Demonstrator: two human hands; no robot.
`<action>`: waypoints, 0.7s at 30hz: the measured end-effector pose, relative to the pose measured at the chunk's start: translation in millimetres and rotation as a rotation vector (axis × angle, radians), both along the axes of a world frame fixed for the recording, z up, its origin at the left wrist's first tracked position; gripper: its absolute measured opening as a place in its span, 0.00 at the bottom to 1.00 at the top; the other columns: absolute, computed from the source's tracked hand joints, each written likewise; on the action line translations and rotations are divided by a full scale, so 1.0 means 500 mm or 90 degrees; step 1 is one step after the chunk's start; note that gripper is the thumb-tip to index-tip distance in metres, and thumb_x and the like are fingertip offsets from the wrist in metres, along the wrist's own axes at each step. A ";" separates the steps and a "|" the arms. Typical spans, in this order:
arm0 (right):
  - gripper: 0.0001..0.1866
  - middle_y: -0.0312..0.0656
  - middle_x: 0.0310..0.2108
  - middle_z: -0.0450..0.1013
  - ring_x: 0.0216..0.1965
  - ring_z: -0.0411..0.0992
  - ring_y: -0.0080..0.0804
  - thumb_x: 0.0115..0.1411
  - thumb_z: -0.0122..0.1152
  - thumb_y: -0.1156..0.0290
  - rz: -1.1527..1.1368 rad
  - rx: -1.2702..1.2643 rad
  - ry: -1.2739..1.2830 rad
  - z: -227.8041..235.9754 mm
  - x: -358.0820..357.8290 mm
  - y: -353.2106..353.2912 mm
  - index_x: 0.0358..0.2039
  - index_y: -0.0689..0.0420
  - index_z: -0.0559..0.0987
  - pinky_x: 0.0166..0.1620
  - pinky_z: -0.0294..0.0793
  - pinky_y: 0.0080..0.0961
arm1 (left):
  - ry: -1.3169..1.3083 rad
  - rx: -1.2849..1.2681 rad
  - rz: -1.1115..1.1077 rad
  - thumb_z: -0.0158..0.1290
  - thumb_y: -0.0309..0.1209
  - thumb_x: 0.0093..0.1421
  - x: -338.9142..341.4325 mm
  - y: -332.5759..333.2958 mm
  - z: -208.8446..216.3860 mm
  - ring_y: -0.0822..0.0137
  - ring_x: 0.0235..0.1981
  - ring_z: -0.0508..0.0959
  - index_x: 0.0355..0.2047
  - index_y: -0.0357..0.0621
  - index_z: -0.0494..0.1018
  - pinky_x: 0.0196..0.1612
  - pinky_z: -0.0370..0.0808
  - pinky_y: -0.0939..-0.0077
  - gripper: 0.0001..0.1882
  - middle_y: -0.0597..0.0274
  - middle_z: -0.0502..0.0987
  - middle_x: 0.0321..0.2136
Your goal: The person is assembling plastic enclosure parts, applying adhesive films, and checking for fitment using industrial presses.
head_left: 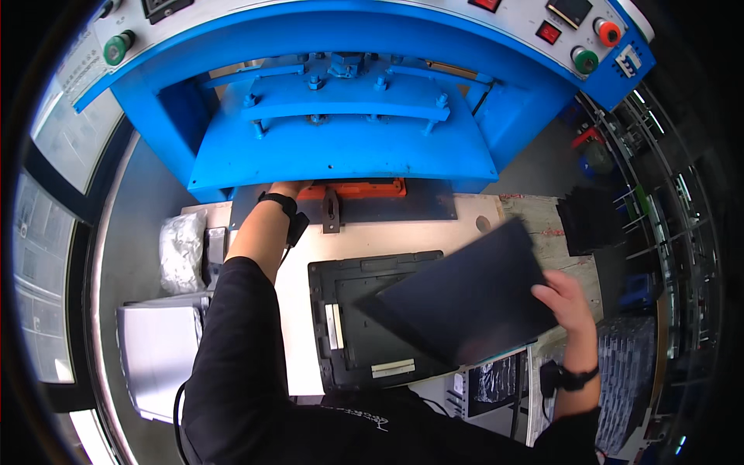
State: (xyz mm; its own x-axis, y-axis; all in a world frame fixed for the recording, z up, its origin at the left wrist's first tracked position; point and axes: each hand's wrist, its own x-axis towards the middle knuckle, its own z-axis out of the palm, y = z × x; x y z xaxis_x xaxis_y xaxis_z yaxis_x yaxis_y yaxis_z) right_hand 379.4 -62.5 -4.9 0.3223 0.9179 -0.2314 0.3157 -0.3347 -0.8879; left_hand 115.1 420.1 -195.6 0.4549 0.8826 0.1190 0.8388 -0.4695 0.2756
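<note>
With the tray (322,297) as the dial's centre, the press (341,151) stands at twelve o'clock, and the left hand (288,188) reaches under its plate toward eleven; the fingers are hidden, so I cannot tell whether they are spread, closed or gripping. The worst risk is there: if the plate dropped, it could crush that hand. The wrist device (297,229) sits near the clamp (331,213) and might catch on it if the arm pulled back sideways. The right hand (564,301), at three o'clock, pinches the sheet (477,291) by one edge, thumb on top, tilted over the tray's two-o'clock side. Held so, it could sag, slip or scrape a corner on the tray, especially while attention is split between both hands.
</note>
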 end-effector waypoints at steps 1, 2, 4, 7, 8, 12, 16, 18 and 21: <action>0.14 0.37 0.38 0.74 0.39 0.69 0.19 0.58 0.56 0.78 -0.113 0.030 -0.002 0.002 0.024 -0.069 0.44 0.67 0.74 0.44 0.69 0.18 | -0.011 0.007 -0.024 0.46 0.42 0.59 -0.003 0.016 -0.024 0.48 0.49 0.72 0.43 0.44 0.75 0.53 0.68 0.56 0.19 0.44 0.73 0.47; 0.15 0.38 0.40 0.74 0.41 0.70 0.21 0.58 0.55 0.77 -0.182 0.125 -0.025 0.018 0.012 -0.111 0.47 0.67 0.73 0.46 0.69 0.19 | -0.020 0.013 -0.043 0.46 0.42 0.59 -0.009 0.038 -0.042 0.48 0.49 0.72 0.42 0.44 0.75 0.52 0.68 0.56 0.19 0.44 0.73 0.47; 0.19 0.42 0.47 0.72 0.47 0.70 0.25 0.61 0.54 0.73 -0.321 0.245 -0.037 0.031 -0.015 -0.184 0.51 0.67 0.69 0.53 0.64 0.21 | -0.034 0.018 -0.075 0.46 0.42 0.59 -0.006 0.071 -0.073 0.48 0.49 0.73 0.42 0.45 0.75 0.52 0.69 0.56 0.18 0.43 0.73 0.46; 0.19 0.42 0.48 0.72 0.48 0.69 0.25 0.64 0.52 0.69 -0.485 0.293 -0.102 0.020 -0.024 -0.287 0.53 0.66 0.69 0.54 0.63 0.21 | -0.047 0.033 -0.112 0.45 0.42 0.59 -0.010 0.111 -0.096 0.48 0.48 0.73 0.42 0.45 0.75 0.51 0.69 0.57 0.18 0.43 0.74 0.45; 0.19 0.42 0.48 0.72 0.48 0.69 0.26 0.65 0.51 0.69 -0.530 0.299 -0.133 0.017 -0.030 -0.300 0.53 0.65 0.69 0.54 0.64 0.21 | -0.050 0.044 -0.133 0.45 0.42 0.59 -0.018 0.102 -0.112 0.48 0.48 0.73 0.42 0.45 0.75 0.51 0.69 0.57 0.18 0.43 0.74 0.45; 0.16 0.42 0.46 0.72 0.45 0.70 0.24 0.65 0.51 0.68 -0.584 0.348 -0.109 0.001 0.001 -0.291 0.50 0.64 0.71 0.53 0.64 0.21 | -0.054 0.091 -0.177 0.45 0.41 0.59 -0.085 0.109 -0.116 0.49 0.47 0.74 0.42 0.45 0.75 0.50 0.70 0.57 0.18 0.43 0.74 0.44; 0.13 0.42 0.42 0.74 0.42 0.70 0.23 0.64 0.51 0.74 -0.455 0.402 -0.245 -0.020 0.053 -0.206 0.47 0.66 0.72 0.49 0.68 0.21 | -0.033 0.125 -0.188 0.45 0.41 0.59 -0.083 0.042 -0.078 0.49 0.46 0.75 0.42 0.46 0.75 0.49 0.71 0.57 0.17 0.43 0.75 0.43; 0.12 0.46 0.39 0.76 0.39 0.74 0.30 0.60 0.53 0.81 -0.250 0.260 -0.569 -0.017 0.061 -0.162 0.44 0.68 0.75 0.45 0.72 0.25 | -0.018 0.126 -0.195 0.45 0.41 0.59 -0.106 -0.022 -0.046 0.49 0.46 0.75 0.42 0.46 0.75 0.49 0.72 0.57 0.17 0.42 0.75 0.42; 0.17 0.51 0.39 0.76 0.39 0.76 0.45 0.50 0.54 0.85 0.095 0.296 -0.629 0.003 0.015 0.002 0.43 0.64 0.77 0.44 0.75 0.31 | 0.003 0.034 -0.062 0.45 0.39 0.60 -0.083 -0.228 0.060 0.41 0.30 0.77 0.27 0.42 0.75 0.37 0.74 0.48 0.14 0.44 0.78 0.26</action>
State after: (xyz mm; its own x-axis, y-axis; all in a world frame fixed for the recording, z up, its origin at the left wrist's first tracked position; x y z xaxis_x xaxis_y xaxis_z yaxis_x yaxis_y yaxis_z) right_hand 386.8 -61.4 -3.5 0.0537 0.8939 0.4451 0.9656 0.0671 -0.2512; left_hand 73.7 306.3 -165.4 0.5395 0.8263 0.1618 0.7894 -0.5633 0.2439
